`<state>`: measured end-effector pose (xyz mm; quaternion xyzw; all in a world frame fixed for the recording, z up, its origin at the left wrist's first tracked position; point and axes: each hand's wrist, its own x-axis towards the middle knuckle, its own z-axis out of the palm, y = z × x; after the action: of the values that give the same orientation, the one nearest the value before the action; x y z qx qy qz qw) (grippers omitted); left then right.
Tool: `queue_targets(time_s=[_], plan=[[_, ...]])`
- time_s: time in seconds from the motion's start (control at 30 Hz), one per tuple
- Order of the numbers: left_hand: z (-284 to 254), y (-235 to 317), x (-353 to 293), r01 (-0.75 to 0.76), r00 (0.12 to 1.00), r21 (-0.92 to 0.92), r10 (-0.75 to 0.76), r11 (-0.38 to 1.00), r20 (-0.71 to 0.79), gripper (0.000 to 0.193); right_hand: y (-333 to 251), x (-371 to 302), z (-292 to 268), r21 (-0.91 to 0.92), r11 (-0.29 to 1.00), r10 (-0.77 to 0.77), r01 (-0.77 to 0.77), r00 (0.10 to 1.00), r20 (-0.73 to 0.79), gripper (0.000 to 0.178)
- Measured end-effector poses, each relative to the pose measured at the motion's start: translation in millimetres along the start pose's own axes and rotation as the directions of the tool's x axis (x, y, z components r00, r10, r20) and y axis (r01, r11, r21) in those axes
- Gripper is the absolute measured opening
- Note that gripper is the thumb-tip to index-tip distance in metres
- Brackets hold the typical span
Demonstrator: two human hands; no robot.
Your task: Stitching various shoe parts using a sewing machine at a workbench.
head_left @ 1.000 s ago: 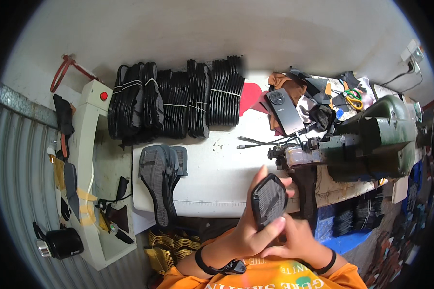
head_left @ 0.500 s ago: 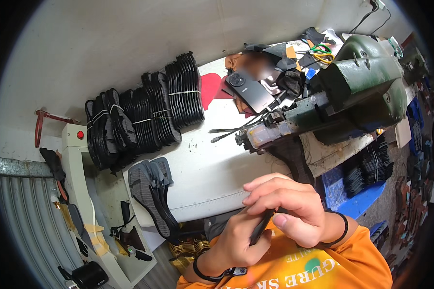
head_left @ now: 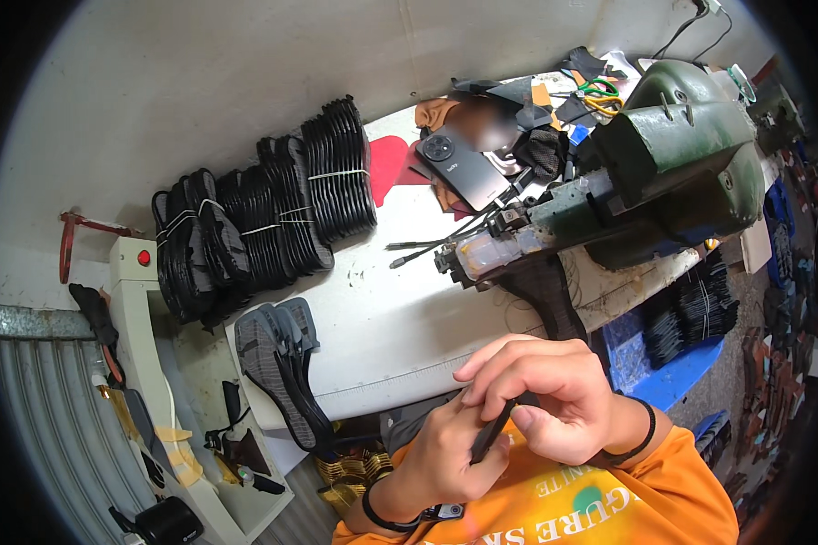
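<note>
In front of the orange shirt point(head_left: 609, 495), my two hands meet around a narrow, dark, flat piece point(head_left: 493, 434) whose kind I cannot make out. My left hand point(head_left: 450, 450) is closed on its lower part, thumb along the near side. From above, my right hand point(head_left: 554, 400) curls over the upper end, its thumb tip against it and its fingers hiding the rest. To the left on the table's front edge lies a small pile of grey-and-black shoe insoles point(head_left: 286, 372). A dark insole-shaped piece point(head_left: 550, 295) lies under the arm of the green sewing machine point(head_left: 663, 163).
Banded stacks of black soles point(head_left: 336, 173) line the wall side of the white table point(head_left: 373, 318). A phone point(head_left: 463, 173), cables, scraps and scissors point(head_left: 600, 95) lie at the back. A blue bin point(head_left: 673, 372) with bundled pieces stands right. A beige frame with a red button point(head_left: 144, 258) stands left.
The whole view has shifted slightly, the table and stacks sitting a little further left. My hands keep nearly the same grip on the dark piece, with the right fingers slightly shifted.
</note>
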<state>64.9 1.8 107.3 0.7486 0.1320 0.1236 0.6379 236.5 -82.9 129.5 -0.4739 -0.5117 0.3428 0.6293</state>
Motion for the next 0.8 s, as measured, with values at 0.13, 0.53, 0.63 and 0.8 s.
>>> queue_targets(time_s=[0.13, 0.53, 0.63, 0.8], plan=[[-2, 0, 0, -0.02, 1.0, 0.014, 0.02, 1.0, 0.015, 0.036, -1, 0, -4, 0.034, 0.999, 0.028, -0.029, 0.999, 0.03, 0.019], [-3, 0, -2, -0.017, 1.0, 0.031, 0.017, 0.999, 0.017, 0.027, -4, 3, -5, 0.068, 0.995, 0.062, -0.067, 0.996, 0.07, 0.017], [-3, -4, -3, -0.023, 0.999, 0.039, 0.022, 0.999, 0.033, 0.027, -5, 1, -4, 0.061, 0.994, 0.091, -0.095, 0.994, 0.056, 0.018], [0, -9, -6, -0.035, 0.999, 0.013, 0.035, 0.999, 0.016, 0.027, -6, 0, 2, 0.053, 0.991, 0.121, -0.122, 0.993, 0.014, 0.015]])
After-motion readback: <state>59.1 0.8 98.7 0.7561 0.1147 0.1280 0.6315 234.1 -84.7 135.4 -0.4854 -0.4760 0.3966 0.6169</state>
